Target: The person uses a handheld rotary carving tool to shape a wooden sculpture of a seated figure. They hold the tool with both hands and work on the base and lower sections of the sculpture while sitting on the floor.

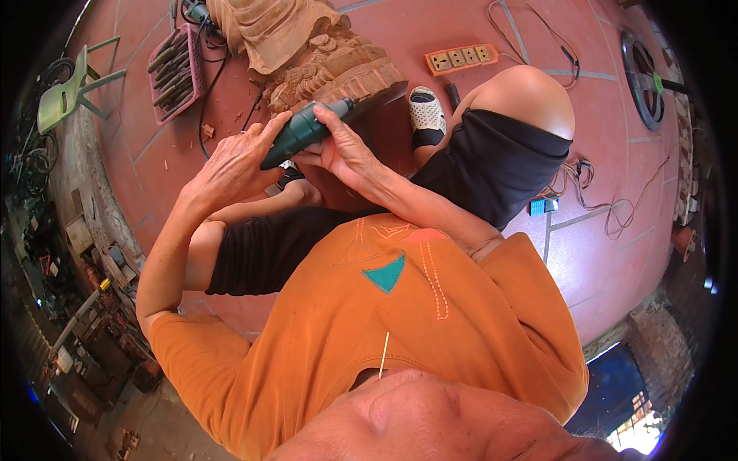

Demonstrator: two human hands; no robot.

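Left hand (234, 165) and right hand (346, 156) are both gripping that green power tool (295, 143); it's looking stiff, probably hefty, thick middle's suiting best.

Red floor (430, 27): basket (198, 69), perhaps wheel (630, 69)

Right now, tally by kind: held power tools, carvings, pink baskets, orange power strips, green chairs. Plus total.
Held power tool: 1
Carving: 1
Pink basket: 1
Orange power strip: 1
Green chair: 1
Total: 5
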